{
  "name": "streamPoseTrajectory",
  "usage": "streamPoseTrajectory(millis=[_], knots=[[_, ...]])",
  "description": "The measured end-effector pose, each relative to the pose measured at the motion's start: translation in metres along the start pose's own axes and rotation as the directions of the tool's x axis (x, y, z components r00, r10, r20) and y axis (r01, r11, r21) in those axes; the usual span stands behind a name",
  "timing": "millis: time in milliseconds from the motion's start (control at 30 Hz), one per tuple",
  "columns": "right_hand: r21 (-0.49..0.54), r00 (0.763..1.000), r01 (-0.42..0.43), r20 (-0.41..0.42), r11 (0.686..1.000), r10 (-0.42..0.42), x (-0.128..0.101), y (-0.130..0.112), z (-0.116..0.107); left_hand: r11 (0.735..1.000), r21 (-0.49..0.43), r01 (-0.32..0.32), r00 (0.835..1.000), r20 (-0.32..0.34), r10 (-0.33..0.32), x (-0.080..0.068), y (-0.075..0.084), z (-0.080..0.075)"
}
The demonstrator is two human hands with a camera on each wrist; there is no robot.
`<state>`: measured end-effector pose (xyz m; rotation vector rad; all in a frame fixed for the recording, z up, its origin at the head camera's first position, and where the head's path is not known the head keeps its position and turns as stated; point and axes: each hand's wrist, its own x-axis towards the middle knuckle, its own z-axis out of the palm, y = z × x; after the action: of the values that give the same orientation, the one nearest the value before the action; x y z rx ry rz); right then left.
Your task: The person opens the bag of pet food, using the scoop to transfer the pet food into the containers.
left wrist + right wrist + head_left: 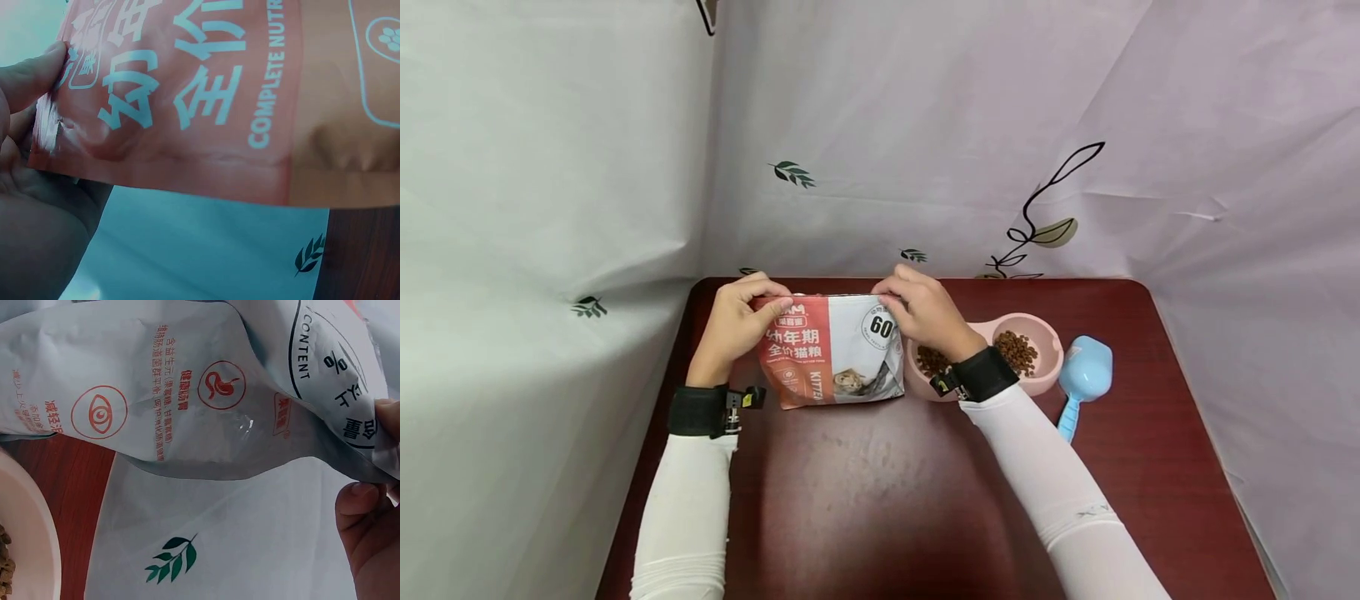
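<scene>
A red and white bag of kitten food (808,358) stands on the dark red table, its printed front facing me. My left hand (737,325) pinches the bag's top left corner, thumb in front and fingers behind. At the top right corner my right hand (928,308) pinches the top edge the same way. The left wrist view shows the left thumb (34,78) pressed on the red panel of the bag (206,94). In the right wrist view the bag's grey side (206,394) is creased, and the right fingers (369,519) hold its corner.
Right of the bag, partly under my right forearm, sits a pink double bowl (1047,333) with brown kibble (1017,354) in both halves. A light blue scoop (1086,371) lies beside it. Pale patterned cloth (910,125) hangs behind the table and along its sides.
</scene>
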<state>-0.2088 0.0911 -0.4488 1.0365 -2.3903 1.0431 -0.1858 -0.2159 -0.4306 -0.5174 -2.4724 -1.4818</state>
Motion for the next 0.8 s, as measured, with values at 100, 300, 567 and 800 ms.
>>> streamPoseTrajectory(millis=[100, 300, 567, 800], knots=[[-0.044, 1.0, -0.011, -0.002, 0.999, 0.011, -0.001, -0.001, 0.0, 0.997, 0.078, -0.027, 0.999, 0.021, 0.025, 0.0, 0.005, 0.001], [-0.058, 0.998, -0.051, -0.045, 0.997, 0.048, -0.003, 0.001, 0.0, 0.904, 0.403, -0.143, 0.989, 0.084, 0.119, 0.002, 0.022, 0.006], [0.002, 0.995, -0.096, -0.009, 0.995, 0.096, -0.001, 0.002, -0.001, 0.826, 0.532, -0.187, 0.982, 0.103, 0.156, 0.006, 0.033, 0.017], [0.028, 0.992, -0.122, 0.02, 0.992, 0.121, -0.001, 0.001, -0.004, 0.884, 0.428, -0.188, 0.982, 0.072, 0.174, 0.011, 0.029, 0.024]])
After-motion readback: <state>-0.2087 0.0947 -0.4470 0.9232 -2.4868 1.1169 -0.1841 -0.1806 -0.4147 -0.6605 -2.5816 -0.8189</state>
